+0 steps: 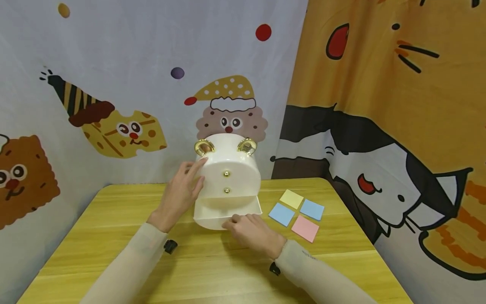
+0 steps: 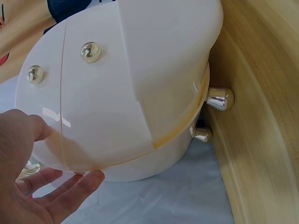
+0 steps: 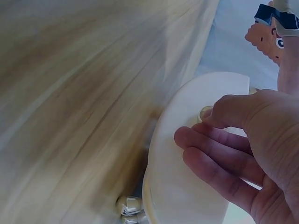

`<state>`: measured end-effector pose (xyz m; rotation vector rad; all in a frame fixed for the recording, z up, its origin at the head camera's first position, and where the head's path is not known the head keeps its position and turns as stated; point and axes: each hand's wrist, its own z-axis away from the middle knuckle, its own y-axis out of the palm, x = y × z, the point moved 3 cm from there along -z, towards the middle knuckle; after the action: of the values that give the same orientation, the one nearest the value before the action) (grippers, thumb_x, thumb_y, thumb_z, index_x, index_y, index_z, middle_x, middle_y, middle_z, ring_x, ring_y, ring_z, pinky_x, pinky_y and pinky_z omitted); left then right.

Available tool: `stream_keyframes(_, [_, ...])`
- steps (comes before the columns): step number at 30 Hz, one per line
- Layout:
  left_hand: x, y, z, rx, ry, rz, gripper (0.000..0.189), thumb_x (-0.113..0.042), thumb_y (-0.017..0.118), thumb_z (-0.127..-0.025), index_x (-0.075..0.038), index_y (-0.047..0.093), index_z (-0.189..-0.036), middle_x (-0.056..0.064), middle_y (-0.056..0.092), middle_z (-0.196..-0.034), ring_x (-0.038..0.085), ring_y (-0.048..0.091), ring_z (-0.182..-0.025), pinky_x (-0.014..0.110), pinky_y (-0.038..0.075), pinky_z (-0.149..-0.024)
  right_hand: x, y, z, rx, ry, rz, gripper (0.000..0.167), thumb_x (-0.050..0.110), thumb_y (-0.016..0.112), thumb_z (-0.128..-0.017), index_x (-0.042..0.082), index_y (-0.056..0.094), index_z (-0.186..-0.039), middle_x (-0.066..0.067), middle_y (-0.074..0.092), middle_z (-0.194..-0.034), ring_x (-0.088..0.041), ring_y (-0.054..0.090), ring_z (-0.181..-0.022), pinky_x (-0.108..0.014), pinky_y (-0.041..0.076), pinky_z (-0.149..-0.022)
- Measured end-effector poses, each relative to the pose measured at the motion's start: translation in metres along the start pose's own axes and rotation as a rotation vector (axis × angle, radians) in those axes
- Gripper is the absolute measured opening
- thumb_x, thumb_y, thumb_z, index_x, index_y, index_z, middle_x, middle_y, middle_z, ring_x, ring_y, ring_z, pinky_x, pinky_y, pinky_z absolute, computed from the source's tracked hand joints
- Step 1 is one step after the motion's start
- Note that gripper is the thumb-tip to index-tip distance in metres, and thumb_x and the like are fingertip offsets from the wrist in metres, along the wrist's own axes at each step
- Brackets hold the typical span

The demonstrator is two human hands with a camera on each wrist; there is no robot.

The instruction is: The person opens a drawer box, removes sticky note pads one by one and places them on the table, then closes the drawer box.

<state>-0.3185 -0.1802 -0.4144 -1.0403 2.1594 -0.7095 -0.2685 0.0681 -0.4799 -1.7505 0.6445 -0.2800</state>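
A glossy white drawer box (image 1: 243,181) with a rounded top, gold ring-like ears (image 1: 204,146) and small gold knobs (image 1: 226,173) stands on the table. Its bottom drawer (image 1: 228,207) is pulled out toward me, with bare white floor showing inside. My right hand (image 1: 254,234) is at the drawer's front; in the right wrist view its thumb and index finger pinch the gold knob (image 3: 204,112). Against the left side of the box rests my left hand (image 1: 178,190), its thumb on the front face and its extended fingers (image 2: 77,196) along the side.
Right of the box lie a yellow sticky-note pad (image 1: 291,199), two blue pads (image 1: 282,214) and a pink pad (image 1: 305,228). The wooden table (image 1: 114,236) ends at a cartoon-printed curtain (image 1: 133,50) behind the box.
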Motion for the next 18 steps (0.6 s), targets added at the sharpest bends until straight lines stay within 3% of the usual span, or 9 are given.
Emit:
stream_keyframes(7, [-0.001, 0.0, 0.0, -0.012, 0.012, -0.002, 0.062, -0.016, 0.077, -0.115, -0.02, 0.056, -0.173, 0.027, 0.066, -0.142, 0.04, 0.08, -0.1, 0.051, 0.07, -0.071, -0.006, 0.002, -0.004, -0.006, 0.014, -0.018, 0.023, 0.009, 0.076, -0.112, 0.023, 0.087, -0.128, 0.003, 0.082, -0.099, -0.002, 0.056, -0.065, -0.014, 0.04, -0.052])
stream_keyframes(18, [-0.002, -0.002, 0.001, -0.032, 0.031, 0.021, 0.062, -0.013, 0.078, -0.114, -0.018, 0.058, -0.172, 0.028, 0.066, -0.141, 0.042, 0.081, -0.104, 0.049, 0.07, -0.071, -0.014, 0.007, -0.011, -0.024, 0.003, -0.048, 0.025, 0.007, 0.08, -0.109, 0.02, 0.089, -0.129, -0.001, 0.085, -0.102, -0.005, 0.066, -0.068, -0.011, 0.045, -0.055])
